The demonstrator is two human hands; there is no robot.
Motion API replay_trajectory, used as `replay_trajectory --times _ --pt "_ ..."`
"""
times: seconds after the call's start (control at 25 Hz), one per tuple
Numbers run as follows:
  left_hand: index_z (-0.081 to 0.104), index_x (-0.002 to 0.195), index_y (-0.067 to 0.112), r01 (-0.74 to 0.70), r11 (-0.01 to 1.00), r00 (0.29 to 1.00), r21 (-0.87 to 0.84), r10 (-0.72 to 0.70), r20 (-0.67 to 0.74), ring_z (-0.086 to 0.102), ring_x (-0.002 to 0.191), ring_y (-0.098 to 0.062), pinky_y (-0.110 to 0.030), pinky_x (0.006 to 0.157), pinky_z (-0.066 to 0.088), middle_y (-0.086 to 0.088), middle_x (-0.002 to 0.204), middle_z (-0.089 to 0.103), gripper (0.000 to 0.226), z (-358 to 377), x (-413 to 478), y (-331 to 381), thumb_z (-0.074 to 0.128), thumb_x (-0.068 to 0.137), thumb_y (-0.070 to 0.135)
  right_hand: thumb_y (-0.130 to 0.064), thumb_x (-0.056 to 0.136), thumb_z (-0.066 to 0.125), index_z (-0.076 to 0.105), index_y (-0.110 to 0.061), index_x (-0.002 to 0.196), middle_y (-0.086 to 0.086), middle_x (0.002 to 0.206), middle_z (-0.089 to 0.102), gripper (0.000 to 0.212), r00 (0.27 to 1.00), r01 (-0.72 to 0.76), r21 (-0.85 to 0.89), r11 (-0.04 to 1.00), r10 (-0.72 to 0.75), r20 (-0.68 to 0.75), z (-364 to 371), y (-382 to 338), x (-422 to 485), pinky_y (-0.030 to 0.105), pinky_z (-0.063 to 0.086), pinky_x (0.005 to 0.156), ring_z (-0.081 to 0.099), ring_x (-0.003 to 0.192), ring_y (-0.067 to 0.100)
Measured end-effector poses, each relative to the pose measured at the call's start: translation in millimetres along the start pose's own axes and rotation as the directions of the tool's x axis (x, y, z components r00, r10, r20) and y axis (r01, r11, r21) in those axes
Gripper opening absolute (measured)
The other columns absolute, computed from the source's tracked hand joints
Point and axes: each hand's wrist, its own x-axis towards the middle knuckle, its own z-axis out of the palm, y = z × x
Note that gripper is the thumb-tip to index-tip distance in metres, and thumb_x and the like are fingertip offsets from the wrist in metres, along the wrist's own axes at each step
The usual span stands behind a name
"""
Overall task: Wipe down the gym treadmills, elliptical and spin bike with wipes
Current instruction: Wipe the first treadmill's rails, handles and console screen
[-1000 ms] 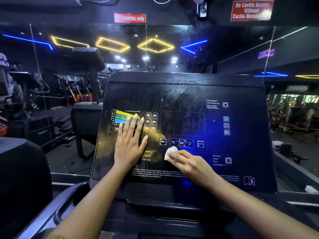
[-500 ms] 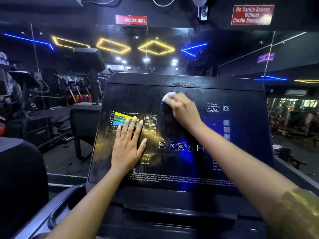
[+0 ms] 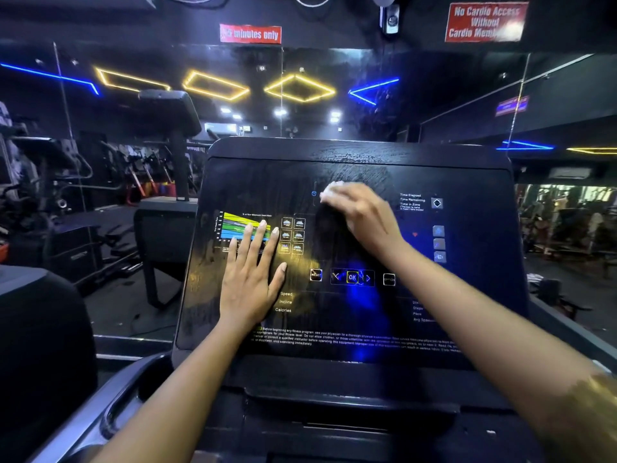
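Right hand, fingers seemingly curled on the blurred wipe, has moved from the button row to the upper centre of the treadmill console, extending coverage; left hand rests flat, fingers slightly spread.

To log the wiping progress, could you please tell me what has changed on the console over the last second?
The right hand, holding the wipe, swept up the console from beside the OK button to its upper middle. The left hand stayed flat on the coloured chart; the wipe was never let go.
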Motion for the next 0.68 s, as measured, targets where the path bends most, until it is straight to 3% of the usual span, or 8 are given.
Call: replay_trajectory --times 0.08,0.28,0.52,0.68 --pt "0.032 0.148 0.014 -0.005 1.000 1.000 0.000 0.005 -0.004 0.018 0.145 -0.025 -0.041 0.118 0.008 -0.009 0.156 0.027 0.059 0 1 -1 0.030 0.097 0.043 -0.019 0.087 0.034 0.070 -0.015 0.100 0.004 0.103 0.066 0.038 0.997 -0.071 -0.094 0.993 0.074 0.034 4 8 15 0.038 0.056 0.057 0.060 0.090 0.024" --pt "0.031 0.148 0.015 0.002 1.000 1.000 -0.016 -0.001 0.012 0.018 0.145 -0.025 -0.041 0.118 0.008 -0.009 0.156 0.027 0.059 1 0 -2 0.022 0.100 0.047 -0.008 0.084 0.039 0.068 -0.013 0.102 0.004 0.102 0.064 0.033 0.983 0.116 -0.129 0.985 -0.095 0.159 10 -63 -71 0.023 0.045 0.034 0.041 0.084 0.013" --pt "0.030 0.149 0.015 0.006 0.999 0.999 -0.039 -0.005 0.040 0.017 0.146 -0.025 -0.042 0.118 0.008 -0.008 0.156 0.025 0.058 -1 0 -2 0.027 0.098 0.043 -0.016 0.088 0.042 0.069 -0.018 0.102 -0.003 0.102 0.065 0.030 0.942 0.164 -0.026 0.986 -0.149 0.300 -2 -123 -155 0.019 0.046 0.042 0.051 0.084 0.011" --pt "0.032 0.148 0.015 0.017 0.995 0.999 -0.095 -0.013 0.035 0.016 0.145 -0.025 -0.042 0.118 0.008 -0.009 0.155 0.028 0.056 -5 -8 2 0.030 0.098 0.040 -0.009 0.084 0.047 0.068 -0.020 0.098 -0.006 0.107 0.066 0.028 0.985 -0.112 0.081 0.990 0.100 0.138 -15 -88 -105 0.020 0.049 0.055 0.059 0.090 0.015"
